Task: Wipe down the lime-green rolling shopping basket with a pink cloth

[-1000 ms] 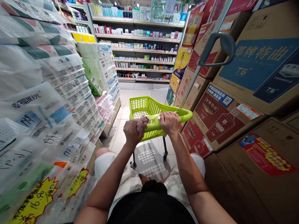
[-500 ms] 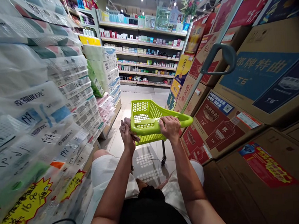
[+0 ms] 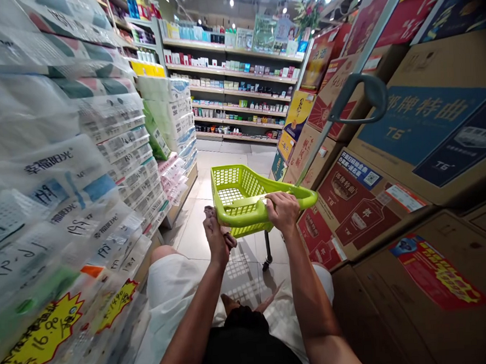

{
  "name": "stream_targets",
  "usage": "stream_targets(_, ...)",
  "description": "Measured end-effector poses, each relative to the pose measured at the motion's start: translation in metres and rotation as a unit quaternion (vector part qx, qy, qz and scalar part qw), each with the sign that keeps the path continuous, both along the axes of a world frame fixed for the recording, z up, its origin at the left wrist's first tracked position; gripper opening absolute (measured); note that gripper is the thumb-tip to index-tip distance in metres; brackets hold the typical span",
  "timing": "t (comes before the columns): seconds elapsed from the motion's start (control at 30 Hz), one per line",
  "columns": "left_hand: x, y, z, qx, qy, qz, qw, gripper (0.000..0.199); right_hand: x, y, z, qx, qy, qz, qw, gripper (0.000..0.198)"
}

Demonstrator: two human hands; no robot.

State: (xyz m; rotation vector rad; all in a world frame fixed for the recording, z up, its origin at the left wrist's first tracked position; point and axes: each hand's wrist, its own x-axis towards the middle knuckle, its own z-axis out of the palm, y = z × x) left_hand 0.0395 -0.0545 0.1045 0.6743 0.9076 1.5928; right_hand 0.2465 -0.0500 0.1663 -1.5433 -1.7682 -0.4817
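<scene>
In front of my knees stands a lime-green plastic shopping basket (image 3: 245, 220) with perforated sides, on dark legs with a caster. A grey pull handle (image 3: 359, 100) rises from its right end on a slanting metal pole. My right hand (image 3: 283, 209) is closed round the near rim, right of the middle. At the near left corner my left hand (image 3: 217, 237) grips a crumpled brownish-pink cloth (image 3: 226, 233), pressed against the outside of the basket. Through the mesh the basket floor shows nothing lying on it.
Wrapped tissue packs (image 3: 65, 171) are piled high along the left, with yellow price signs (image 3: 42, 337) at the front. Stacked cardboard cartons (image 3: 424, 116) line the right side. Shelves of small boxed goods (image 3: 237, 89) cross the far end of the tiled aisle floor (image 3: 196, 229).
My left hand with the cloth has shifted right and slightly down along the basket's corner. My right hand and the basket have moved a little to the right.
</scene>
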Motion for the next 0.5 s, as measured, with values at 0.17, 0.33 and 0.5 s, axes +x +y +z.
stream_targets(0.17, -0.011, 0.024, 0.017, 0.079, 0.033, 0.051, 0.995, 0.055, 0.001, 0.000, -0.001, 0.008, 0.011, 0.014, 1.000, 0.028)
stream_targets(0.33, -0.012, 0.029, -0.001, 0.044, 0.002, 0.033, 0.998, 0.056, 0.001, 0.000, -0.002, 0.014, 0.024, 0.019, 0.999, 0.027)
stream_targets(0.5, -0.004, 0.000, -0.007, 0.032, -0.003, 0.005, 0.999, 0.053, 0.005, -0.001, -0.003, 0.016, 0.023, 0.029, 0.999, 0.027)
